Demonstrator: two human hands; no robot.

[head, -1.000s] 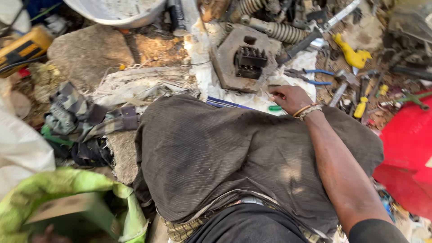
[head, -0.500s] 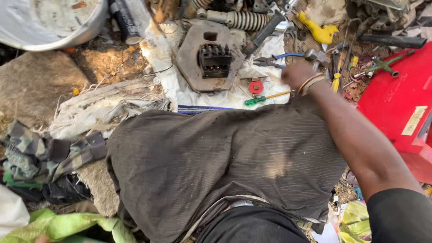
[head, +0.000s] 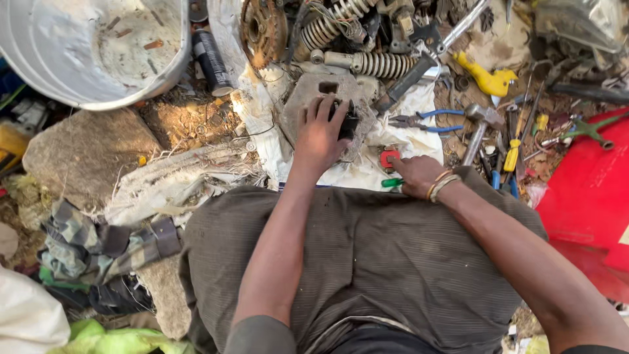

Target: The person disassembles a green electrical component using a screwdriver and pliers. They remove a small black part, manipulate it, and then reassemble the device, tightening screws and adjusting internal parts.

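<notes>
On the white cloth [head: 367,172], left hand [head: 320,134] spreads over metal part [head: 308,92]; right hand [head: 417,175] pinches green screwdriver [head: 392,183].

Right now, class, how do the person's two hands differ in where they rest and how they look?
The left hand lies flat, fingers spread, on the grey metal engine part; the right hand is curled beside a green-handled screwdriver, nearer the body. The right wrist wears bangles; the left wrist is bare. Both hands are bare, over the white cloth.

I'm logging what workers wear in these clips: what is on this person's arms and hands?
Both hands are bare, no gloves. The right hand has thin bangles, gold and pale, at the wrist. The left hand wears nothing. Both forearms are bare; dark grey-green sleeves begin near the elbows.
</notes>
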